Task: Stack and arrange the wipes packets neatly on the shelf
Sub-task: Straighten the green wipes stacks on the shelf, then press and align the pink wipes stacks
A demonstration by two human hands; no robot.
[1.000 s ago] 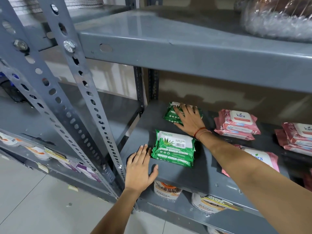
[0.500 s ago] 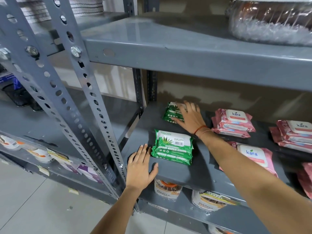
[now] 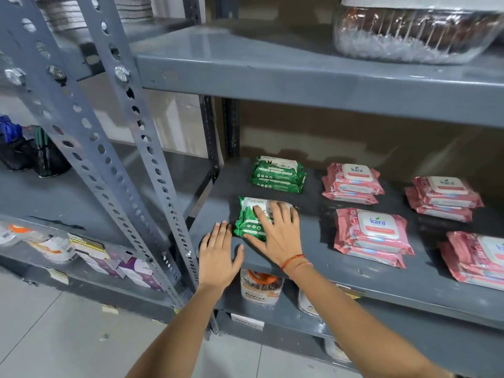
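Note:
On the grey shelf (image 3: 321, 252) lie two small stacks of green wipes packets. The rear green stack (image 3: 278, 174) sits free near the back. My right hand (image 3: 275, 233) lies flat with spread fingers on top of the front green stack (image 3: 249, 221). My left hand (image 3: 218, 257) rests open on the shelf's front left corner, just beside that stack. Pink wipes packets sit in stacks to the right: one at the back (image 3: 353, 182), one in front (image 3: 372, 236), one at the far back right (image 3: 444, 197) and one at the right edge (image 3: 476, 259).
A perforated grey upright post (image 3: 152, 170) stands just left of my hands. The upper shelf (image 3: 300, 77) carries a clear bag of goods (image 3: 414, 31). Packaged items (image 3: 260, 286) sit on the shelf below. Dark bottles (image 3: 24, 151) stand on the left rack.
My right hand left the rear green stack and came forward onto the front green stack. My left hand stayed at the shelf's front corner.

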